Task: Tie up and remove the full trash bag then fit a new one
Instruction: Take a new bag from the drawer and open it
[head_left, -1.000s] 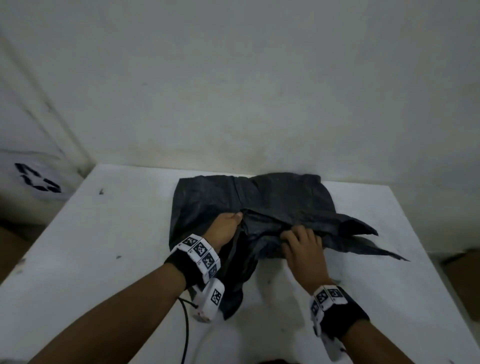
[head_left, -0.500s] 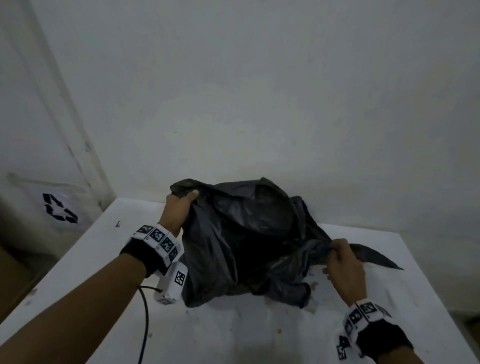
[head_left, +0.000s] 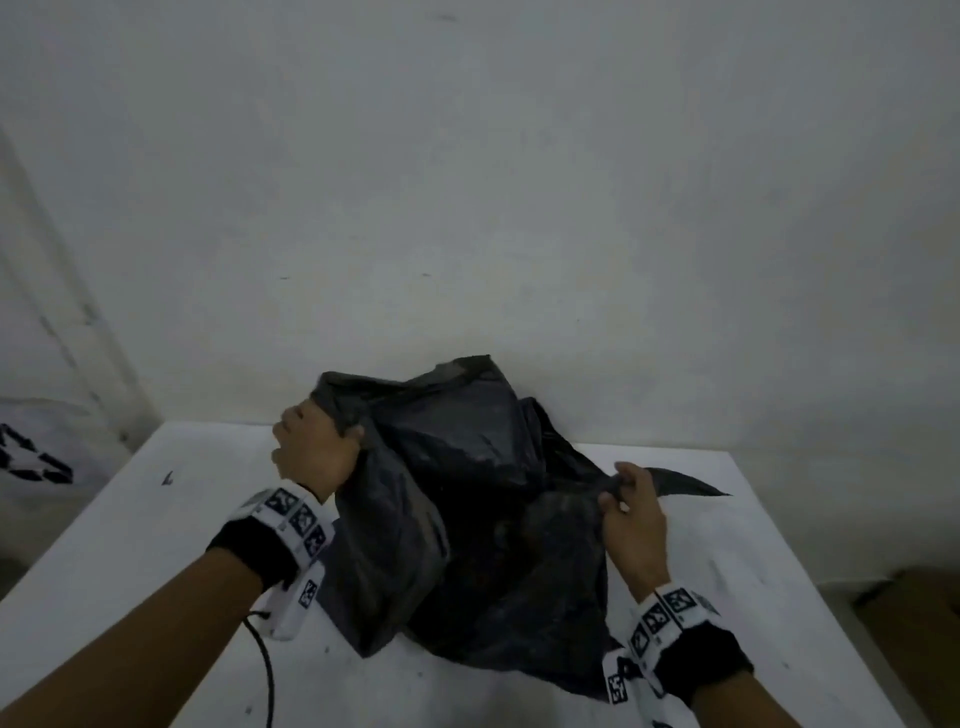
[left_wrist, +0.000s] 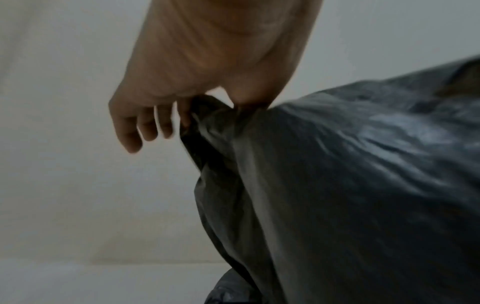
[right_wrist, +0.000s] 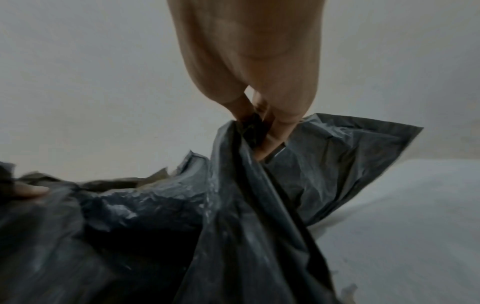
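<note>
A black plastic trash bag is held up over the white table, with its lower part draped on the tabletop. My left hand pinches the bag's upper left edge between thumb and forefinger, the other fingers hanging loose. My right hand pinches the bag's right edge lower down, near the table. The bag sags between the two hands and its mouth gapes a little. A pointed flap sticks out to the right past my right hand.
A plain white wall rises right behind the table. At the far left stands a white bin with a black recycling mark. A black cable runs from my left wrist device. A brown box sits on the floor at right.
The bag lay flat on the table a second ago with both hands on it. Both hands have since lifted and pulled its edges apart, the left hand rising higher.
</note>
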